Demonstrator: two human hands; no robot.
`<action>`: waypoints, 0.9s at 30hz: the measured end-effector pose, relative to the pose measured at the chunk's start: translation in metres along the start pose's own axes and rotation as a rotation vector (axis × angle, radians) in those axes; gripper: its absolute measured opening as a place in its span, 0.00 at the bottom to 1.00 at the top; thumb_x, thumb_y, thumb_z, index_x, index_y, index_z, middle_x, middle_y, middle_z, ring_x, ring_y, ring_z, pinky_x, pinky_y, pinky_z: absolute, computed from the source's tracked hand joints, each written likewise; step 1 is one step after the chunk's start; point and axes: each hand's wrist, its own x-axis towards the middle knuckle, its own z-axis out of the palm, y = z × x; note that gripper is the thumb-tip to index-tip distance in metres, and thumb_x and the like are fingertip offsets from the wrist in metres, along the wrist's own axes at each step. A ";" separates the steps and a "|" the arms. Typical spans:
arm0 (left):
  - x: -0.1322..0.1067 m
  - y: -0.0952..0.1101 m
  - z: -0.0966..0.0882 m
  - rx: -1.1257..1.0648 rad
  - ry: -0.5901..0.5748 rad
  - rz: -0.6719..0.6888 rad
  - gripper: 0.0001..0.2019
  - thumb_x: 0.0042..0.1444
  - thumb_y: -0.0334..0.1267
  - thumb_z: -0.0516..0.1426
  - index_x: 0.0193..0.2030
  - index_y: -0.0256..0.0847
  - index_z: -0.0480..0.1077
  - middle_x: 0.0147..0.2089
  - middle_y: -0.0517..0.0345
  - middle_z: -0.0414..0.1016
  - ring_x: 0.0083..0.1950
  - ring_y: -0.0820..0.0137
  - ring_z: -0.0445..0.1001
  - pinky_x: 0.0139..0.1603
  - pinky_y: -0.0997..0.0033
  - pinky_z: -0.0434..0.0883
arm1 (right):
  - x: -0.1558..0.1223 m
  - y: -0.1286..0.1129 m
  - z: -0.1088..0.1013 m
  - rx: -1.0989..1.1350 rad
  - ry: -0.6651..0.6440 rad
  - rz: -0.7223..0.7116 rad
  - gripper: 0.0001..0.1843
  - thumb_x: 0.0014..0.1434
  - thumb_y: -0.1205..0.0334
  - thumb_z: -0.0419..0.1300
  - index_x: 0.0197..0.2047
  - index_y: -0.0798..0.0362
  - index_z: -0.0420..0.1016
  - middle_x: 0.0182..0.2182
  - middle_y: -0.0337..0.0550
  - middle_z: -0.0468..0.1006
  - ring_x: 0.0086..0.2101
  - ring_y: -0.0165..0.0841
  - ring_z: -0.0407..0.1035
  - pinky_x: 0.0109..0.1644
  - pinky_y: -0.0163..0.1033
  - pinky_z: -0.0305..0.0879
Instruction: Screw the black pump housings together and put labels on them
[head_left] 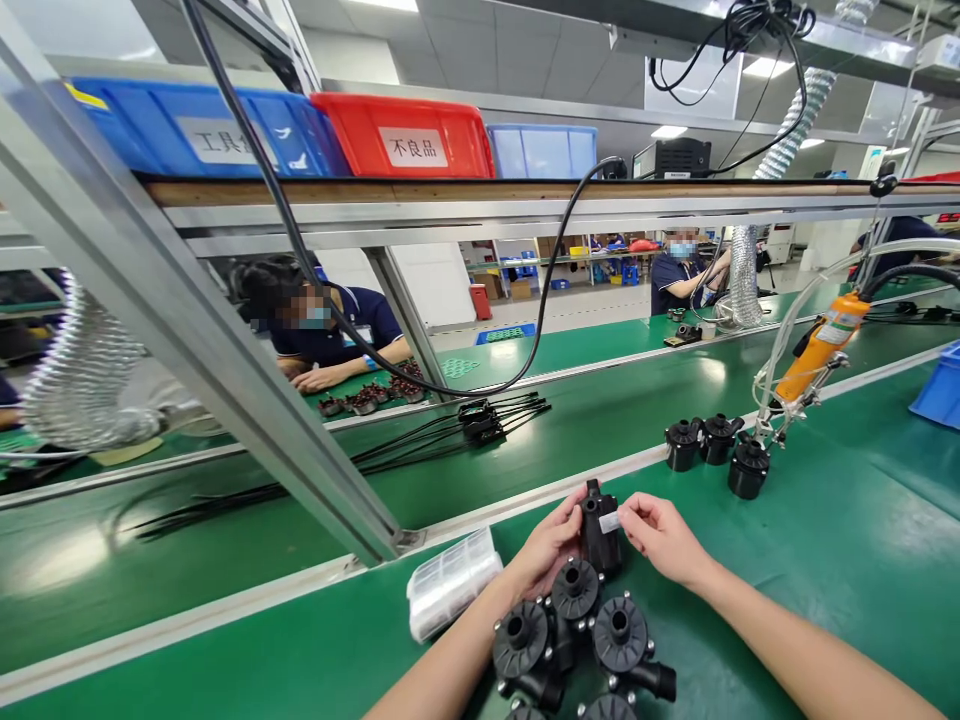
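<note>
My left hand (pixel 553 545) is closed round the side of a black pump (pixel 600 545), which is tipped so that its side faces me. Pinched between the thumb and fingers of my right hand (pixel 664 535) is a small whitish label (pixel 610 522), lying against or just over the pump's side; I cannot tell whether it sticks there. Several more black pumps (pixel 621 634) with ridged round tops and side spouts stand close in front, between my forearms. Beside my left forearm lies a stack of label sheets (pixel 454 583), white and shiny.
An orange electric screwdriver (pixel 821 345) hangs at the right, above black pumps (pixel 748 468). Black cables (pixel 480 422) lie on the green conveyor belt (pixel 600 425). A slanting metal post (pixel 225 330) rises at the left. Co-workers sit across the line. Overhead, a shelf holds a red bin (pixel 405 135).
</note>
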 end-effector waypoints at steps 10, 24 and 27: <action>-0.007 0.007 0.003 -0.171 0.007 -0.017 0.32 0.56 0.47 0.73 0.65 0.47 0.73 0.60 0.46 0.80 0.59 0.52 0.80 0.61 0.53 0.74 | -0.005 0.025 0.014 -0.114 0.014 0.019 0.29 0.65 0.34 0.61 0.36 0.56 0.74 0.29 0.40 0.70 0.30 0.31 0.61 0.36 0.37 0.58; -0.006 0.005 0.001 -0.192 -0.031 0.007 0.31 0.60 0.46 0.71 0.67 0.46 0.70 0.59 0.46 0.80 0.60 0.50 0.79 0.66 0.47 0.70 | -0.015 0.009 0.017 -0.404 0.065 -0.082 0.24 0.71 0.42 0.55 0.36 0.54 0.75 0.29 0.43 0.74 0.29 0.32 0.63 0.33 0.37 0.58; -0.007 0.005 0.001 -0.179 -0.046 0.009 0.32 0.60 0.46 0.70 0.69 0.46 0.68 0.61 0.45 0.79 0.62 0.49 0.78 0.67 0.47 0.70 | -0.016 -0.001 0.012 -0.539 0.052 -0.147 0.19 0.69 0.46 0.59 0.35 0.53 0.77 0.30 0.43 0.74 0.31 0.33 0.64 0.38 0.39 0.57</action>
